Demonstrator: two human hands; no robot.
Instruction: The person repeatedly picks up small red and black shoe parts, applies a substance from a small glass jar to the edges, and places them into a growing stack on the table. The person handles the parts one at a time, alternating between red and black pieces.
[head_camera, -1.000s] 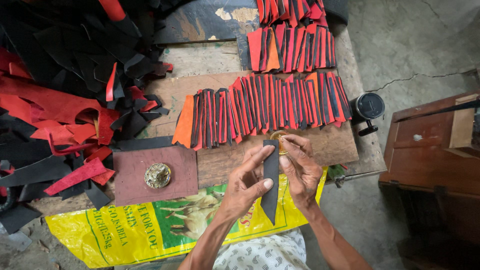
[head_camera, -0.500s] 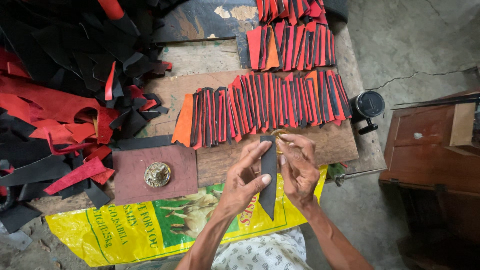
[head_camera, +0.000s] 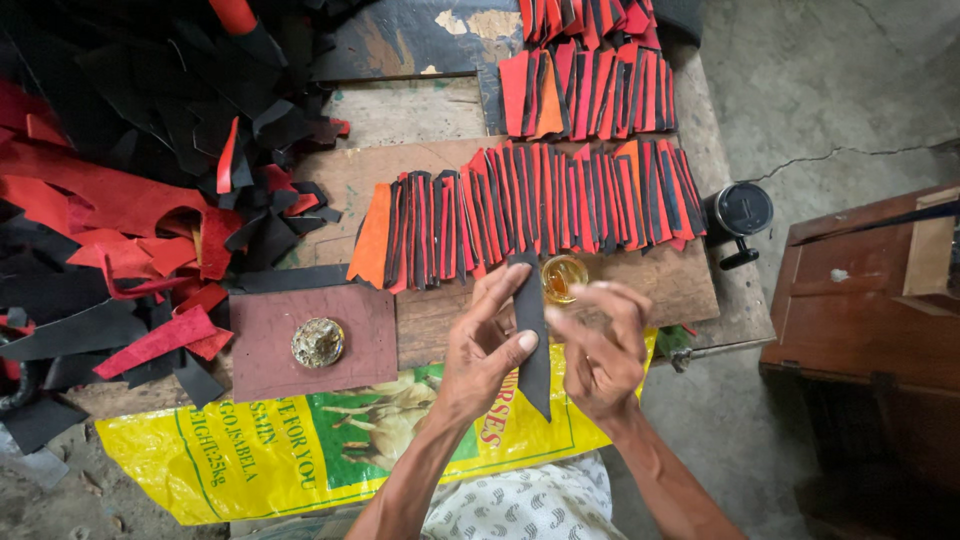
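Note:
My left hand (head_camera: 484, 345) holds a long black pointed leather strip (head_camera: 531, 335) upright over the wooden bench, thumb pressed on its middle. My right hand (head_camera: 596, 352) is beside the strip with its fingers bent, fingertips touching the strip's right edge. Just behind the strip stands a small round dish of amber liquid (head_camera: 562, 278). Beyond it lies a fanned row of red, orange and black strips (head_camera: 530, 215), with a second row (head_camera: 590, 90) farther back.
A heap of red and black leather offcuts (head_camera: 130, 200) covers the left side. A dark red pad (head_camera: 310, 340) carries a round metal piece (head_camera: 317, 342). A yellow printed sack (head_camera: 300, 440) hangs over the front edge. A black round container (head_camera: 742, 210) and a wooden cabinet (head_camera: 860, 290) stand at the right.
Both hands have shifted slightly with the black strip; the right fingers have come away from the dish and onto the strip's edge.

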